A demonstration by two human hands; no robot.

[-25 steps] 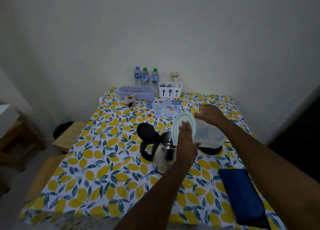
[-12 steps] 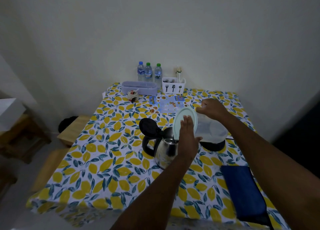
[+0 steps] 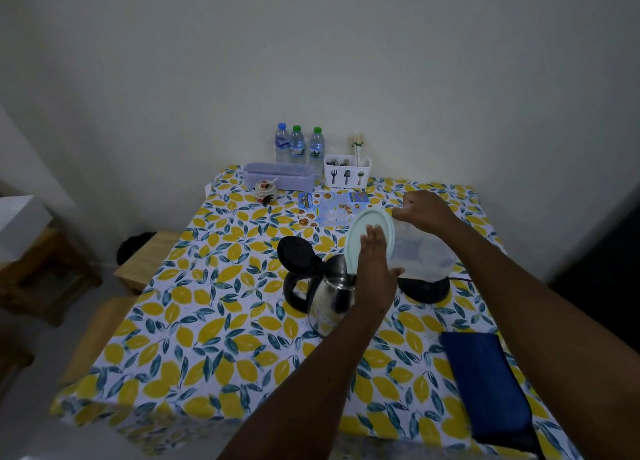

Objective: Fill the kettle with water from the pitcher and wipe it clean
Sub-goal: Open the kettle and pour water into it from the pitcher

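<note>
A steel kettle (image 3: pixel 329 295) with a black handle stands mid-table, its black lid (image 3: pixel 293 252) flipped open. A clear plastic pitcher (image 3: pixel 424 257) is tipped on its side over the kettle's mouth. My right hand (image 3: pixel 427 208) grips the pitcher's handle at the top. My left hand (image 3: pixel 375 269) lies flat against the pitcher's pale green lid (image 3: pixel 362 229), holding it in place. The black kettle base (image 3: pixel 427 290) sits under the pitcher. A folded blue cloth (image 3: pixel 485 387) lies at the near right.
The table (image 3: pixel 207 321) has a lemon-print cover. At the far edge stand three water bottles (image 3: pixel 298 146), a lilac box (image 3: pixel 278 175), a white cutlery caddy (image 3: pixel 347 171), a small jar (image 3: pixel 266 191) and a leaflet (image 3: pixel 329 208). Wooden stools (image 3: pixel 149 258) stand to the left.
The pitcher has lifted slightly and tipped further toward the kettle. My head has moved back, so the table looks farther away. Both hands keep their hold.
</note>
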